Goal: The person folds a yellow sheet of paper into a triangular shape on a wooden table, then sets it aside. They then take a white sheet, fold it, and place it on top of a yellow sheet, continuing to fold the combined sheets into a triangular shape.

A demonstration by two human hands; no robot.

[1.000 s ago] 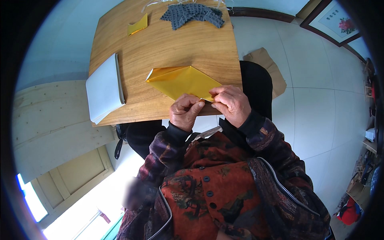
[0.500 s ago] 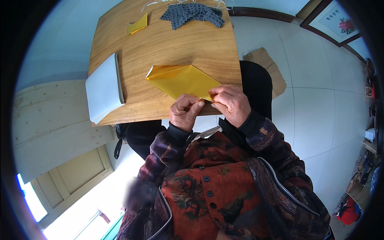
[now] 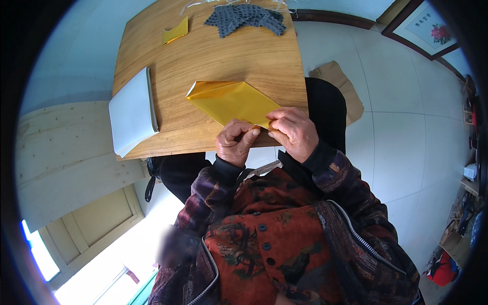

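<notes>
A sheet of shiny gold paper [image 3: 236, 103], folded into a long slanted shape, lies toward the near right of the wooden table. Its far left corner is turned over and shows a white underside. My left hand [image 3: 235, 142] pinches the near edge between thumb and bent fingers. Close beside it, my right hand [image 3: 294, 133] grips the near right corner, its thumb almost meeting the left thumb. Between the two thumbs a small bit of the paper is bent; the fingers hide most of it.
On the wooden table [image 3: 173, 122], a white stack of paper [image 3: 133, 112] lies at the left edge. Farther back are a small folded gold paper piece [image 3: 176, 32] and a grey waffle-textured cloth [image 3: 246, 18]. Brown paper [image 3: 338, 89] rests to the right, beyond my dark-clothed leg.
Both hands keep their pinch at almost the same spot. The far left end of the gold paper has shifted very slightly.
</notes>
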